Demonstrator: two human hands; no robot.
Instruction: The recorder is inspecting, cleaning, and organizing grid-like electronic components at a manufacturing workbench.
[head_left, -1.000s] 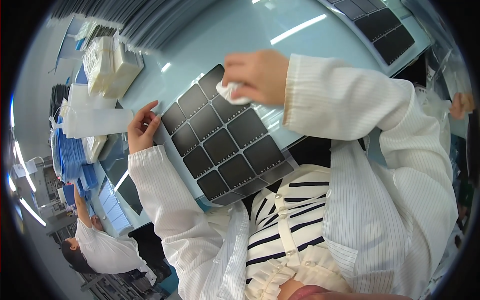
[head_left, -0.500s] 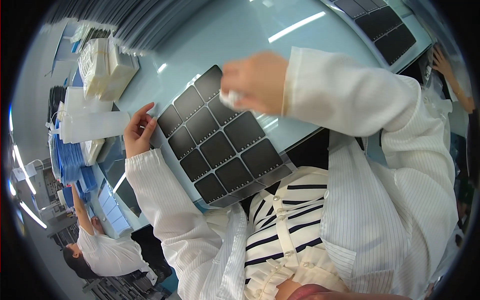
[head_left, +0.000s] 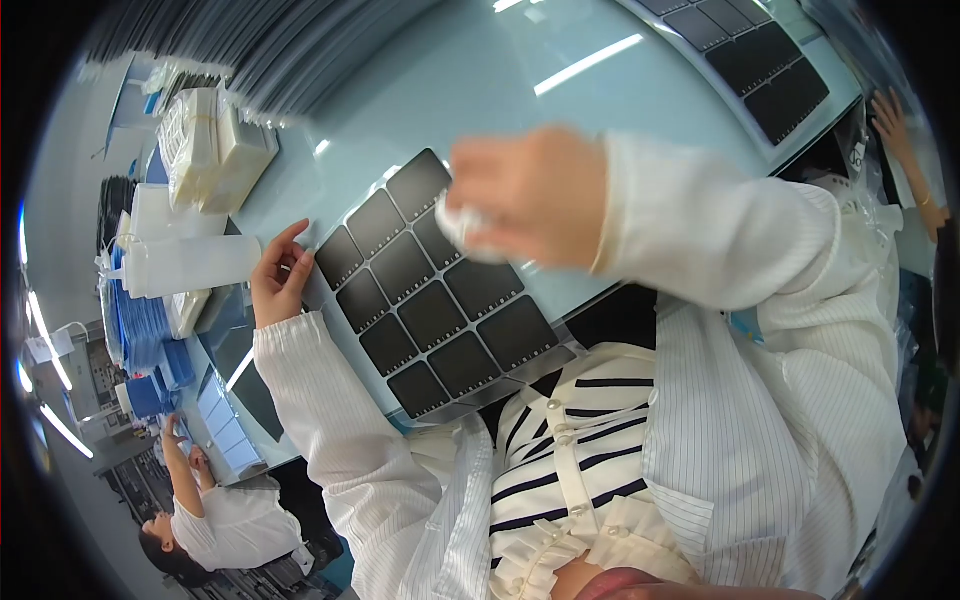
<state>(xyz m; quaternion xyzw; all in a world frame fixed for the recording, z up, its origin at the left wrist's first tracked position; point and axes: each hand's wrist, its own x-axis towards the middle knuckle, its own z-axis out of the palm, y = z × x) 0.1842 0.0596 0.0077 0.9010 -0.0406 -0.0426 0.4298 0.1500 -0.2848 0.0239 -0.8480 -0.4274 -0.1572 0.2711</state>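
Note:
A flat sheet (head_left: 430,315) of dark, round-cornered panels in a grid with pale borders lies on the table in front of me, turned at a slant. My right hand (head_left: 535,200), blurred by motion, is closed on a crumpled white wiping cloth (head_left: 465,225) over the sheet's upper right panels. Part of the cloth is hidden by the fingers. At the sheet's left edge rests my left hand (head_left: 283,275), its forefinger stretched out and its thumb apart, close to the margin; I see nothing held in it.
Left of my left hand lies a white squeeze bottle (head_left: 190,265), near wrapped stacks (head_left: 205,150) and blue bundles (head_left: 145,320). Many thin sheets (head_left: 310,50) stand at the far left. Another panelled sheet (head_left: 760,75) lies far right. A co-worker (head_left: 235,525) sits at lower left.
My right hand and the cloth have shifted a little downward, the hand also slightly right. My left hand keeps its place by the sheet. The lower-left co-worker's arms have moved.

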